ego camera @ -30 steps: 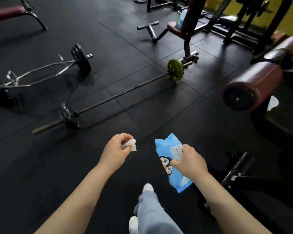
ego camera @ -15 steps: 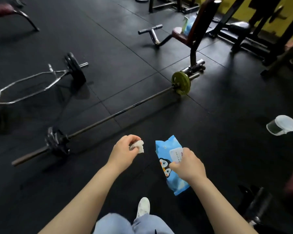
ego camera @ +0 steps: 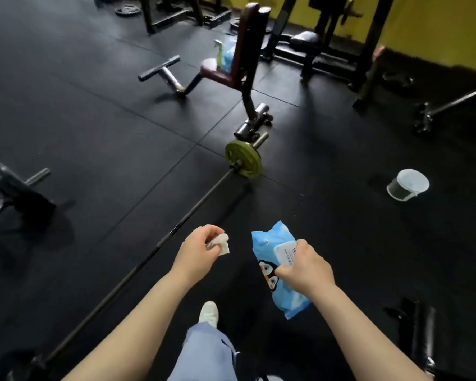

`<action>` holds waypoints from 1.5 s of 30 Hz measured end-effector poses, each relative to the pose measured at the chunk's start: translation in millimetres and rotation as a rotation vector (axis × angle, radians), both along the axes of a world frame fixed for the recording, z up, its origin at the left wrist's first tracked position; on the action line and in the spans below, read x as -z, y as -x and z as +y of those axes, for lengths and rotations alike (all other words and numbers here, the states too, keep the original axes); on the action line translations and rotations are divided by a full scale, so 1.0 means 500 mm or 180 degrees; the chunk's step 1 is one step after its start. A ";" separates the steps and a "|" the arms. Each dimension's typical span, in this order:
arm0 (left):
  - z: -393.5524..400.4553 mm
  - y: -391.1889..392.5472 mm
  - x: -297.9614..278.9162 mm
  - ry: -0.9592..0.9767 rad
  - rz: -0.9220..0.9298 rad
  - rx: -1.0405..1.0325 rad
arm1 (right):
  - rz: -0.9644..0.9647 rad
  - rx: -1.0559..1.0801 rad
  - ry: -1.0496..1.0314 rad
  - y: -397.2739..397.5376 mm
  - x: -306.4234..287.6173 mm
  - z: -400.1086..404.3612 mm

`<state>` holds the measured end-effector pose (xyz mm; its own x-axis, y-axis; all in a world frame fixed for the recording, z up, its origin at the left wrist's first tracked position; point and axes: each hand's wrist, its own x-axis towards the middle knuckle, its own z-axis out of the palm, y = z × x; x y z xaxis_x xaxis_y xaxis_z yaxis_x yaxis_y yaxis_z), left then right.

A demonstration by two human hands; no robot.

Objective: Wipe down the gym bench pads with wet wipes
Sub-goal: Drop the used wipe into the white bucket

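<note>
Hands first, nearest the camera: the left hand (ego camera: 197,253) pinches a crumpled wet wipe (ego camera: 220,243), and the right hand (ego camera: 304,266) is closed around the blue wet wipes pack (ego camera: 272,266), thumb on its white flap. Both are held as they were a second ago; whether the flap is sealed I cannot tell. Below them a trouser leg and a white shoe (ego camera: 209,312) step onto the floor (ego camera: 94,119).

What has changed is the view. It has swung rightward and forward: the dark red roller pads that filled the right edge a second ago are gone from sight, and the barbell (ego camera: 176,226) with its green plate (ego camera: 243,159) now lies closer, running away from the left hand. A lidded plastic tub (ego camera: 408,184) sits on the floor to the right. Beyond the plate stands a bench (ego camera: 231,67) with a dark red seat, now nearer, so the person seems to be walking toward it as the next pad to wipe.

On its seat stand a spray bottle and something pale blue, too blurred to name. Racks against the yellow wall are cut off at the top, and the bar's near end disappears in shadow at the lower left.
</note>
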<state>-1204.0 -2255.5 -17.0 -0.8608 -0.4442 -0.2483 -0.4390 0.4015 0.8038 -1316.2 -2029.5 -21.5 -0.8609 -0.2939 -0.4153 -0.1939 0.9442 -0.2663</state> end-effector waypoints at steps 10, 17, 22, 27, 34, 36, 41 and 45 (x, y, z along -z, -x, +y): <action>-0.093 0.468 -0.045 0.0167 0.0070 0.1166 | 0.0058 0.1157 0.0047 0.319 -0.020 -0.004; 0.004 0.773 -0.032 0.0269 0.0056 0.1706 | -0.0001 0.1736 0.0115 0.545 0.003 0.093; 0.092 0.992 -0.030 0.0258 -0.0012 0.1940 | -0.0094 0.2004 0.0090 0.719 0.003 0.183; 0.190 1.207 -0.028 0.0324 0.0001 0.2166 | -0.0167 0.2470 0.0070 0.858 -0.010 0.293; 0.360 1.506 -0.010 0.0287 0.0051 0.2754 | -0.0202 0.3032 0.0006 1.080 0.011 0.426; 0.409 1.602 -0.003 0.0229 0.0021 0.3064 | -0.0154 0.3228 0.0040 1.153 0.023 0.456; 0.530 1.839 -0.020 0.0169 -0.0170 0.3585 | -0.0234 0.3794 0.0104 1.311 0.022 0.543; 0.633 1.995 -0.036 0.0142 -0.0321 0.3735 | -0.0272 0.4207 0.0034 1.392 0.018 0.622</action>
<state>-2201.4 -1939.1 1.1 -0.7255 0.5967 -0.3429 0.1572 0.6288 0.7616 -2012.4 -1718.6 -30.5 -0.4710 0.7368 -0.4851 0.8819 0.4057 -0.2402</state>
